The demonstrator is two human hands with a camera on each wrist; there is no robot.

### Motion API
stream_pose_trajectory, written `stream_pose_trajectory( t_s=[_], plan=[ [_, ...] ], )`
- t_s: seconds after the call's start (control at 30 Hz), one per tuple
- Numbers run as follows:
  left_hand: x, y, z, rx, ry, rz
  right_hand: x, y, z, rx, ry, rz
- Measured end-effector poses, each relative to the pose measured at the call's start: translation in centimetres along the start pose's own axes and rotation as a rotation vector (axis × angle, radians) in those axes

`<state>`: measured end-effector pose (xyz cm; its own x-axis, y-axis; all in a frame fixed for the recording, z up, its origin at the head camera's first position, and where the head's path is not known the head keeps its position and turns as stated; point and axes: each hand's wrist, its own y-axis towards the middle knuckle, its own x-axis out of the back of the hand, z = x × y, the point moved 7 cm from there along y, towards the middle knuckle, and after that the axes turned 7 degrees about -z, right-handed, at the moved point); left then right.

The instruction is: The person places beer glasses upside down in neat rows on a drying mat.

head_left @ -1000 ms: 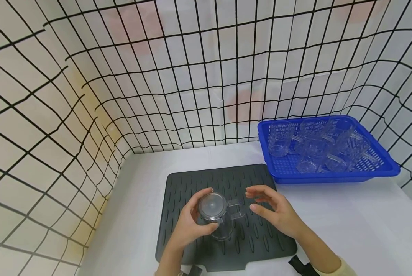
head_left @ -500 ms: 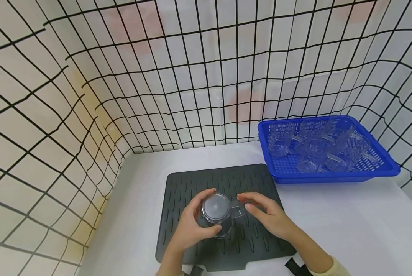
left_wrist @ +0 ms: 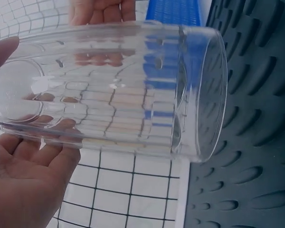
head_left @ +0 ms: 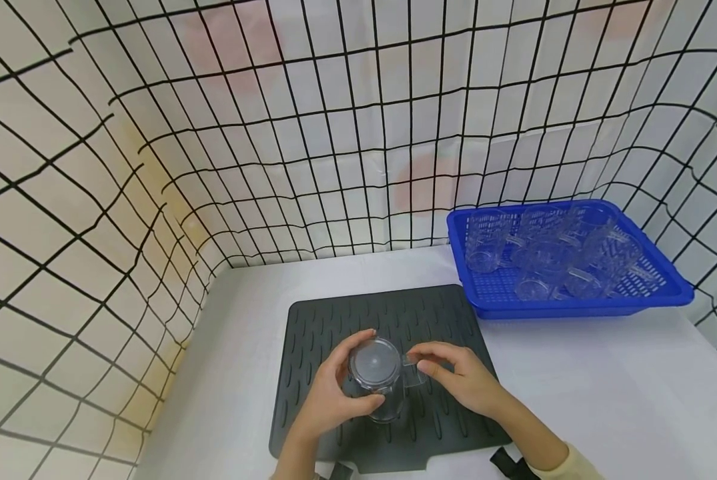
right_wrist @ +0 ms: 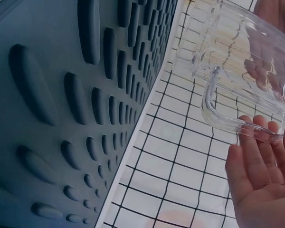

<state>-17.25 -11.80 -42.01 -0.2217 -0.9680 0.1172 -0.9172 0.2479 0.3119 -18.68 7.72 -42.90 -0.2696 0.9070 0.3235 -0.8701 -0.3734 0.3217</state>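
A clear mug is held upside down over the dark grey ridged mat, base up and mouth toward the mat. My left hand grips it near the base, thumb at the front and fingers round the far side. In the left wrist view the rim of the clear mug hangs close above the ridges. My right hand is at the handle on the mug's right side, pinching its upper end between thumb and fingers. The handle shows with fingers behind it in the right wrist view.
A blue plastic basket at the back right holds several clear mugs. Black wire grid panels stand along the back and sides of the white table. The mat's back right corner meets the basket.
My right hand has moved left from beside the mug onto its handle, its fingers closing in. The left hand and mug have shifted slightly to the right.
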Motion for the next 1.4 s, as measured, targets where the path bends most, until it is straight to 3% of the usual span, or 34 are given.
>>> stream_pose_trajectory(
  t_s=[0.4, 0.67, 0.9, 1.4],
  plan=[
    [0.8, 0.1, 0.6, -0.021, -0.102, -0.008, -0.7, 0.5, -0.6, 0.073, 0.119, -0.034],
    [2.0, 0.2, 1.2, -0.015, -0.066, -0.083, -1.4, 1.7, -0.9, 0.116, 0.108, -0.064],
    [3.7, 0.4, 2.4, -0.009, -0.033, -0.141, -2.4, 3.4, -1.6, 0.094, 0.110, -0.061],
    [8.6, 2.7, 2.6, -0.048, -0.052, -0.035, -5.6, 8.1, -2.3, 0.079, 0.170, -0.028]
  ],
)
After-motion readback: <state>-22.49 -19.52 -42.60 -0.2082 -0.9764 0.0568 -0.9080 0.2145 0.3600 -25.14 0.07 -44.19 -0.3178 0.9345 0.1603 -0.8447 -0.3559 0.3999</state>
